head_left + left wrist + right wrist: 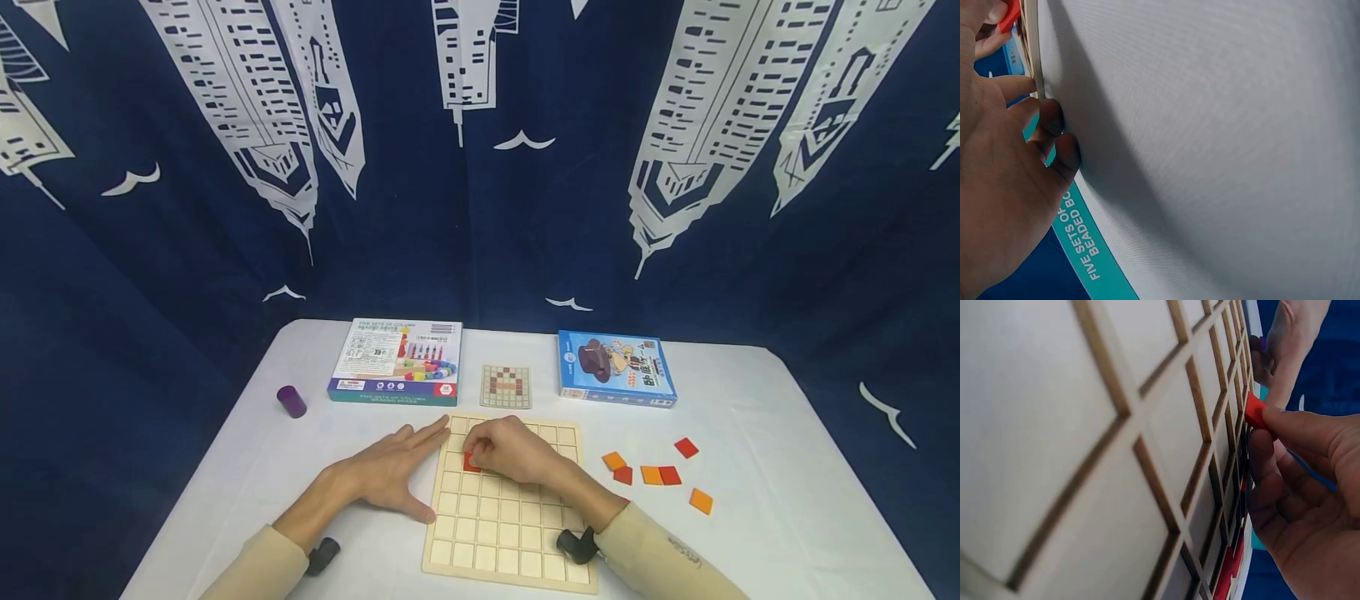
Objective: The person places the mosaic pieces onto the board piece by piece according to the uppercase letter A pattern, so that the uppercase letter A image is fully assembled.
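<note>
A pale wooden grid board lies on the white table in front of me. Over its upper left cells, my right hand pinches a red square tile between thumb and fingers, the tile close against the grid. My left hand is spread along the board's left side, with fingertips and thumb at the edge. In the right wrist view, more red tiles show farther along the grid; in the head view my right hand covers that part.
Behind the board lies a small pattern card, between a beaded-toy box and a blue box. A purple cylinder is at the left. Several orange tiles and red tiles lie scattered on the right.
</note>
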Action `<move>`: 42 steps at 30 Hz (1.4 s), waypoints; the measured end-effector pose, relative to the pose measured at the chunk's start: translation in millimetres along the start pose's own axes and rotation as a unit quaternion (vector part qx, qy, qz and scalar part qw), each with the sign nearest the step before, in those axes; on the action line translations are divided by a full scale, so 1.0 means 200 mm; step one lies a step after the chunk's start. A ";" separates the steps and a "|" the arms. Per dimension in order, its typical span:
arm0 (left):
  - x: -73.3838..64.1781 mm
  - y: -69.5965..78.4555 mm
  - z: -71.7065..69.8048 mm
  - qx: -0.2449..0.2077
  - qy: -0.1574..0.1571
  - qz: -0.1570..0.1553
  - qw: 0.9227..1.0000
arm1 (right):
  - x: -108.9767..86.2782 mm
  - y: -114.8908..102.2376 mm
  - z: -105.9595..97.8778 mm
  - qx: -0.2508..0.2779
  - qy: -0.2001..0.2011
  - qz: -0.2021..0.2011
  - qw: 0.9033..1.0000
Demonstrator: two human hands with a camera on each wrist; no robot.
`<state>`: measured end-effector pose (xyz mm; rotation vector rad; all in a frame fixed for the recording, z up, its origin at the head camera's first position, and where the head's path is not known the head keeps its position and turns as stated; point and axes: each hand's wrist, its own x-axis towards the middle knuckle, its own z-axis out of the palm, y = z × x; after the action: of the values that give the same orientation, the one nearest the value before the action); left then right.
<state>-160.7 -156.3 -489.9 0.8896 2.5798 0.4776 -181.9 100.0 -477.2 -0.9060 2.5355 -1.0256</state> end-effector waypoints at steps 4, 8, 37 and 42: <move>0.00 0.00 0.00 -0.004 -0.002 -0.001 1.000 | 0.00 -0.01 0.01 -0.010 0.004 0.000 1.000; 0.00 0.00 0.00 -0.004 -0.003 -0.002 1.000 | 0.00 -0.01 0.01 -0.028 0.012 0.004 1.000; -0.01 0.01 0.00 0.017 0.005 0.007 1.000 | 0.00 0.00 0.03 -0.058 0.012 0.010 0.998; 0.00 0.01 -0.01 0.016 0.003 0.008 1.000 | 0.00 0.01 0.01 -0.052 0.014 0.009 0.999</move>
<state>-159.5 -155.4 -487.4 0.9222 2.5954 0.4448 -181.9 100.3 -480.9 -0.9007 2.6360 -0.9140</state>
